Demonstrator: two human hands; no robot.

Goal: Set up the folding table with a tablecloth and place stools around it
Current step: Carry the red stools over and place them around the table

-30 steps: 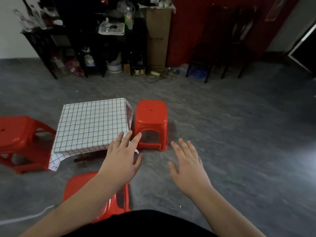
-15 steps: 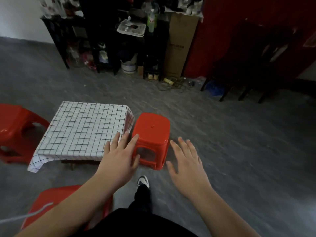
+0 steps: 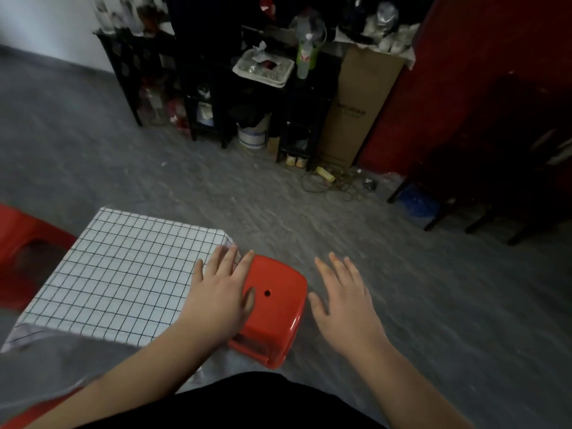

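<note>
A low folding table under a white tablecloth with a black grid (image 3: 123,274) stands at the left centre. Against its right side stands a red plastic stool (image 3: 275,308) with a small hole in the seat. My left hand (image 3: 219,295) hovers with straight spread fingers over the stool's left edge and the cloth's right edge; contact cannot be told. My right hand (image 3: 343,298) is spread flat just right of the stool, holding nothing. A second red stool (image 3: 21,243) stands left of the table. A third red stool (image 3: 37,413) shows at the bottom left corner.
Dark shelves (image 3: 216,88) crowded with bottles, a tray and a bucket line the far wall, beside a tall cardboard box (image 3: 359,109). Cables and small items lie on the floor before them. Dark chairs (image 3: 495,168) stand at the right by a red wall. Grey floor spreads to the right.
The view has moved forward and closer to the table and the right-hand stool. Both hands have reached out toward that stool, the left one now over its left edge.
</note>
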